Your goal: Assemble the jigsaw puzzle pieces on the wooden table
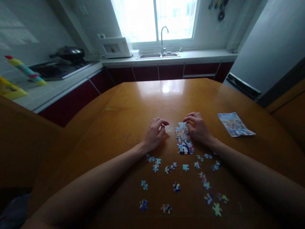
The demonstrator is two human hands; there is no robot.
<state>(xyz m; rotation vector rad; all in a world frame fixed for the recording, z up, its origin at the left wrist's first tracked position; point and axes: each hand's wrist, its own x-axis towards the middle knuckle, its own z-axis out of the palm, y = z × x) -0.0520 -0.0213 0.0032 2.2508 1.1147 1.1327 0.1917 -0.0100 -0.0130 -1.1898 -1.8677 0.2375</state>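
A partly joined jigsaw puzzle [184,138] lies on the wooden table as an upright strip, its left side and top edge jagged with tabs. My right hand [199,128] is at its upper right corner, thumb and index finger closed on the edge there; the fingers cover that corner. Left of the strip, a short gap away, my left hand [156,132] rests over the table with bent fingers and thumb apart and nothing visible between them. Loose pieces lie nearer me, among them a plain light-blue piece [185,167], a dark-blue one [176,187] and a yellow-green one [217,209].
A creased printed picture sheet [234,124] lies on the table [119,111] to the right. Beyond the table's far edge are a counter with a sink [150,56], a microwave [115,47] and, at left, a lidded pan [69,53] on the stove. A fridge [269,47] stands at right.
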